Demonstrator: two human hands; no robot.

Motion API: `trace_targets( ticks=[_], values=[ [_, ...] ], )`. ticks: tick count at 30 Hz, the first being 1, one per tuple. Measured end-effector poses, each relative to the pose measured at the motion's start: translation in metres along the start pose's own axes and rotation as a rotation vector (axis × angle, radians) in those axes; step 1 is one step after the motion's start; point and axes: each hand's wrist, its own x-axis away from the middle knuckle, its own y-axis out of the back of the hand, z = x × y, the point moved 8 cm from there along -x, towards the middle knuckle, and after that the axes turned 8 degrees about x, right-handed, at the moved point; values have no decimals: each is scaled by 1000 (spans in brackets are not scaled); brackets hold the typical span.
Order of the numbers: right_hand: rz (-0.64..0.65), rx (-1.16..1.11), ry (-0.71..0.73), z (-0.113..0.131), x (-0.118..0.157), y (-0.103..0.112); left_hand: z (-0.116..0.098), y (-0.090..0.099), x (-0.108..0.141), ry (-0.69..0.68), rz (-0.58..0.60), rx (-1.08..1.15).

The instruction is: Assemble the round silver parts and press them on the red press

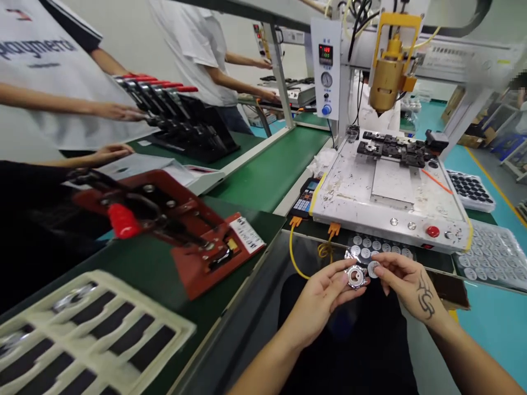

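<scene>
head view: left hand [319, 303] holds metal case [357, 275] at its fingertips.

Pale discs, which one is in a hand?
The disc in the right hand's fingers, beside the metal case in the left hand; the other discs lie in rows by the white machine.

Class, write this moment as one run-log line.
left hand: holding round silver metal case | right hand: holding round pale disc | disc: beside case
</scene>
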Motion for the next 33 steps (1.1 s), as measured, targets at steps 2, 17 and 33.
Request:
trace_targets(
  ticks=[2,17,33],
  values=[
    [32,-16,-51,-3,2,-5,-1,3,6,-26,4,-2],
    [248,-217,-201,-22,19,-26,2,5,18,-45,16,3],
    [181,-218,-172,-24,23,-16,0,1,22,4,-27,74]
  ],
)
